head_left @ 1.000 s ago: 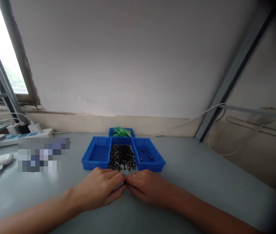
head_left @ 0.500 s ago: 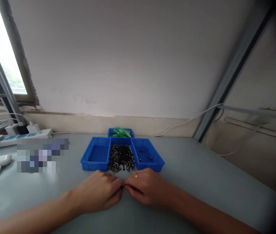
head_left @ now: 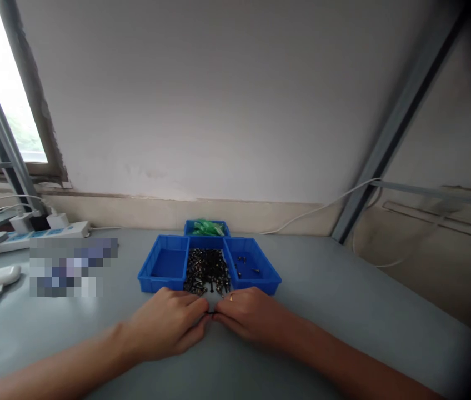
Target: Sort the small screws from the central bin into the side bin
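Observation:
Between my two hands is a small, thin dark piece, too small to name, pinched at both ends. My left hand holds its left end between thumb and fingers. The other end is in the fingertips of my right hand, which wears a ring. Just beyond my hands lies a pile of small dark and metallic parts, screw-like in shape. A blue bin flanks the pile on the left. On the right, another blue bin holds several small metal parts.
Behind the pile, a blue bin holds green plastic bags. At left on the grey table are a power strip with chargers and a white case on a cable. A metal post stands at right.
Both hands have risen slightly, still pinching the small dark piece. A little more of it shows between the fingertips now. The bins and pile have stayed put.

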